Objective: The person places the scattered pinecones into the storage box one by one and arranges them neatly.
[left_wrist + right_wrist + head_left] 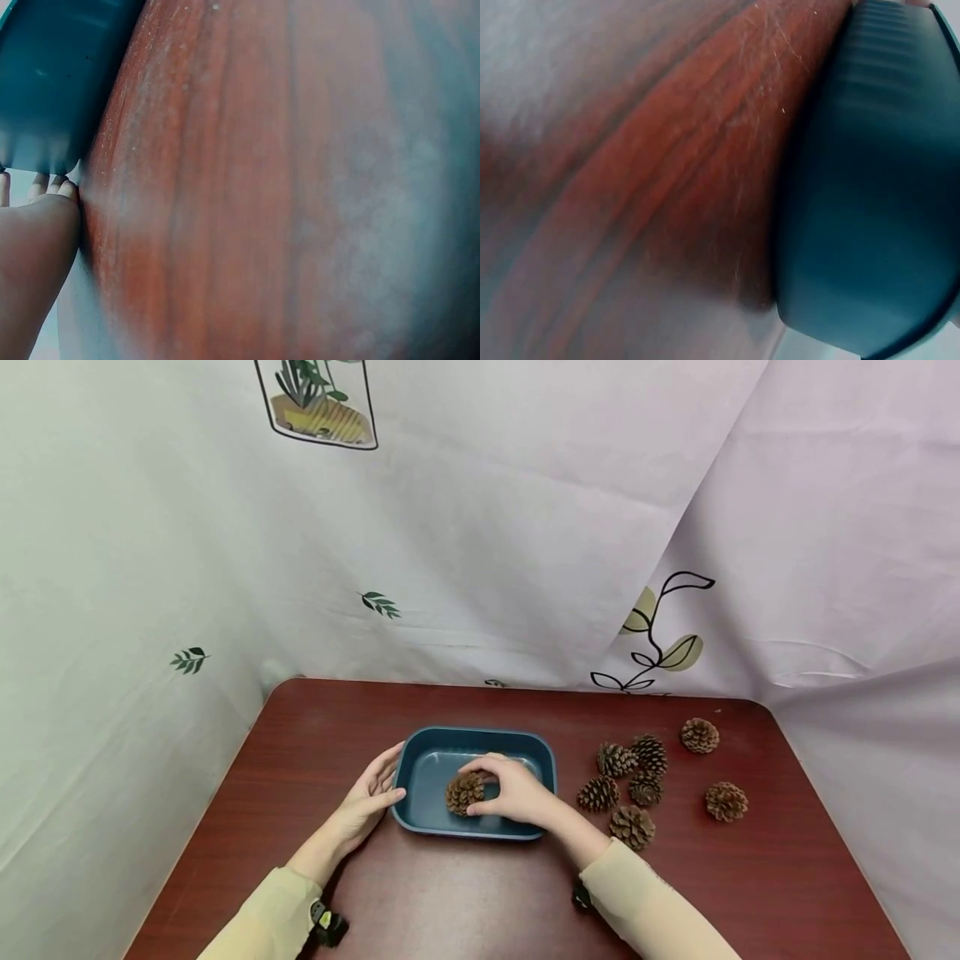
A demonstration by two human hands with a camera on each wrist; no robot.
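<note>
Nearest are two pale sleeves (262, 920) over the table's (457, 902) near edge, a small black device (327, 925) at the left wrist. The left hand (365, 800) is at the tray's (429, 781) left end, its fingers fairly straight along the outer wall and its thumb at the rim by the near left corner; it has hold of no cone.

The right hand (513, 789) reaches in over the tray's right half, thumb and fingers curled round one cone (462, 795). This held cone lies left of the palm, inside the tray near its middle; whether it touches the floor cannot be told, nor which way its long axis runs. The tray's long sides run roughly along the table's far edge.

Seven other cones are on the table, all right of the tray, so the right hand is the nearer one. The closest, a broad cone (632, 827), sits just beside the right cuff; the right forearm crosses the tray's near right corner, between the tray and that cone. Behind it four cones bunch together, including a pointed cone (598, 794) just off the tray's right end. Two stand apart: an outer cone (726, 802) towards the right edge and a far cone (699, 736) near the far right corner. Beyond hangs a leaf-printed cloth (487, 535).
</note>
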